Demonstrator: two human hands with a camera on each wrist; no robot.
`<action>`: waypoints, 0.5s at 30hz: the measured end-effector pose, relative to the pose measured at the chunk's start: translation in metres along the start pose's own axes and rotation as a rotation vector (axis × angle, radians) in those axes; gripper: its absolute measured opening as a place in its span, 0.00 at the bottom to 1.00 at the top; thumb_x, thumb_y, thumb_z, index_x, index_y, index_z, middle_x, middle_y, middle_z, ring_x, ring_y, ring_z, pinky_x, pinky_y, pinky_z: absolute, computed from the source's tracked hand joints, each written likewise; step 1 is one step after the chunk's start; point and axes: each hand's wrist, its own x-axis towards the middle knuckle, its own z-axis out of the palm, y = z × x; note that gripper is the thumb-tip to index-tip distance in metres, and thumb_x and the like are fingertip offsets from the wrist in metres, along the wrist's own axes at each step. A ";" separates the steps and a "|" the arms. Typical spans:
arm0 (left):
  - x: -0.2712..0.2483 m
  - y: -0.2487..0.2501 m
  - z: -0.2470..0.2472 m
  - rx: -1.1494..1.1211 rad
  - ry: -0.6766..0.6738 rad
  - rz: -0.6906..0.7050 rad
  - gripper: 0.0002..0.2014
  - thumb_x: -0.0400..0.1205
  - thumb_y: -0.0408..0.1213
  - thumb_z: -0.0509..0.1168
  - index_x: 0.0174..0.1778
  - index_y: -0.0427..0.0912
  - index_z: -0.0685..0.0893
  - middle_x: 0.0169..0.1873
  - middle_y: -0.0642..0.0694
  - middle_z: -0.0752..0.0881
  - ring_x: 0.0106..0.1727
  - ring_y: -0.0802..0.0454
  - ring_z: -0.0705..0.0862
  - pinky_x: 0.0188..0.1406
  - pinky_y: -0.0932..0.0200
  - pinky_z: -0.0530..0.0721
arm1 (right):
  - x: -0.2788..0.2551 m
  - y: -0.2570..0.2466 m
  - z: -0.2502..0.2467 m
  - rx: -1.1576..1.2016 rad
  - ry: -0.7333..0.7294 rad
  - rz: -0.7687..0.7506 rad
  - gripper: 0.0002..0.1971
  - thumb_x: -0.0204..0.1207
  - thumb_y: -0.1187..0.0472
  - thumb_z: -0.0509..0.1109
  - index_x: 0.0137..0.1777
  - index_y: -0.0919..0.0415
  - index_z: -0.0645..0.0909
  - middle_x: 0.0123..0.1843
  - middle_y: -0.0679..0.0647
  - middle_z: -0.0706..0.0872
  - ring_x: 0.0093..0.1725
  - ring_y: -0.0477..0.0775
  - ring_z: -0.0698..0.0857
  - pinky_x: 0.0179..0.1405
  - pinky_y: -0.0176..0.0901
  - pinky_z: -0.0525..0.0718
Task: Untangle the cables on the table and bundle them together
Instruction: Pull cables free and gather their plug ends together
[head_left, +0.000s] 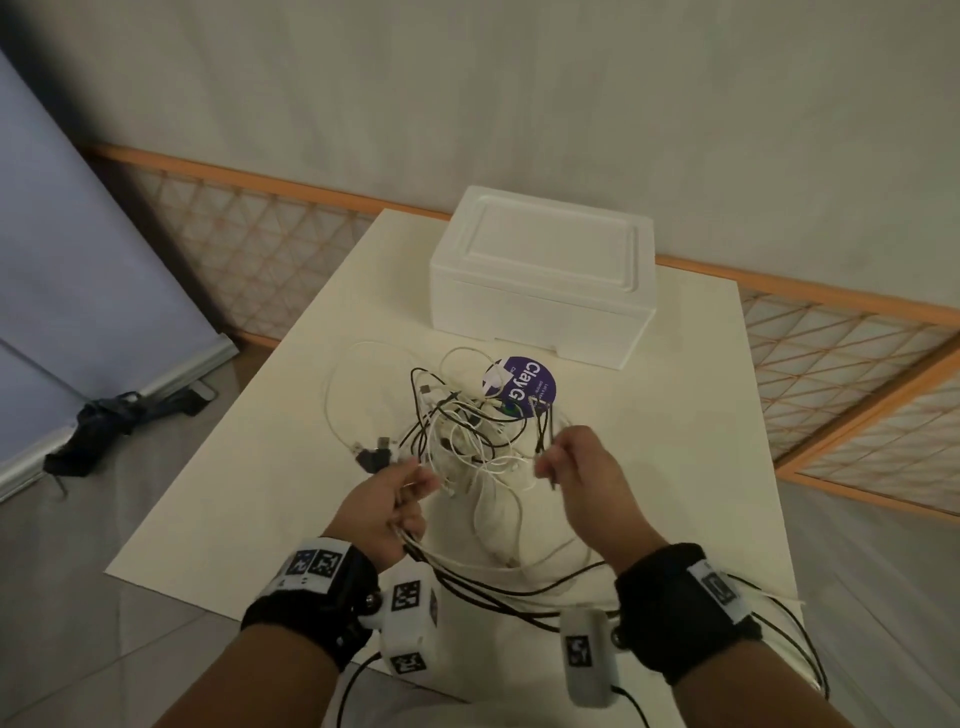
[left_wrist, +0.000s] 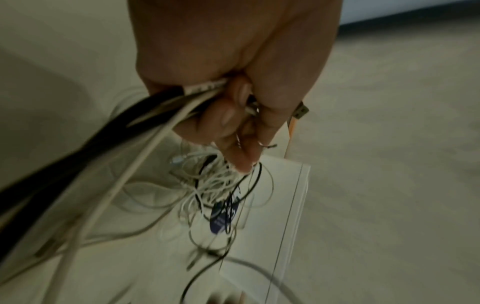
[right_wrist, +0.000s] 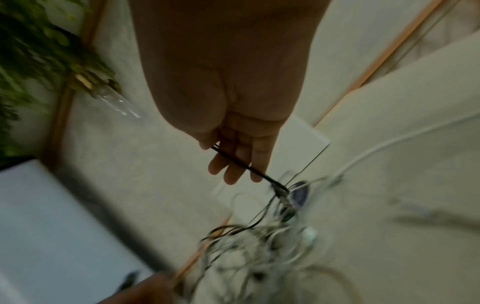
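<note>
A tangle of black and white cables (head_left: 462, 431) lies on the middle of the cream table (head_left: 270, 467). My left hand (head_left: 400, 493) grips a bunch of black and white cables (left_wrist: 161, 109) in its curled fingers, above the table's near side. My right hand (head_left: 576, 462) is raised to the right of the tangle and pinches a thin black cable (right_wrist: 249, 168) between thumb and fingers; the other fingers (right_wrist: 233, 172) stay nearly straight. That black cable runs down into the tangle (right_wrist: 262, 242). Several strands trail from my left hand toward the table's near edge.
A white foam box (head_left: 540, 275) stands at the back of the table. A round purple label (head_left: 524, 387) lies under the far side of the tangle. Tiled floor surrounds the table; a dark object (head_left: 109, 421) lies on the floor at left.
</note>
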 end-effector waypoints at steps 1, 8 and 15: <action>-0.002 -0.001 0.004 0.016 -0.041 -0.015 0.12 0.83 0.40 0.63 0.35 0.39 0.80 0.34 0.42 0.88 0.10 0.60 0.59 0.11 0.73 0.61 | 0.000 -0.014 0.011 0.085 -0.029 -0.023 0.08 0.84 0.67 0.57 0.44 0.56 0.71 0.36 0.49 0.86 0.33 0.39 0.81 0.38 0.29 0.77; -0.012 0.006 0.021 0.064 -0.238 0.054 0.11 0.84 0.42 0.62 0.46 0.39 0.86 0.37 0.48 0.89 0.13 0.60 0.59 0.13 0.69 0.63 | 0.000 -0.042 0.043 -0.247 -0.477 -0.115 0.04 0.82 0.64 0.59 0.48 0.55 0.74 0.36 0.41 0.79 0.33 0.35 0.77 0.33 0.24 0.71; 0.000 0.017 0.004 -0.010 -0.206 0.083 0.08 0.85 0.37 0.60 0.50 0.39 0.84 0.33 0.51 0.85 0.13 0.61 0.62 0.13 0.68 0.67 | -0.010 -0.020 0.034 -0.601 -0.467 -0.089 0.07 0.80 0.52 0.62 0.53 0.47 0.80 0.49 0.48 0.88 0.50 0.51 0.84 0.48 0.44 0.80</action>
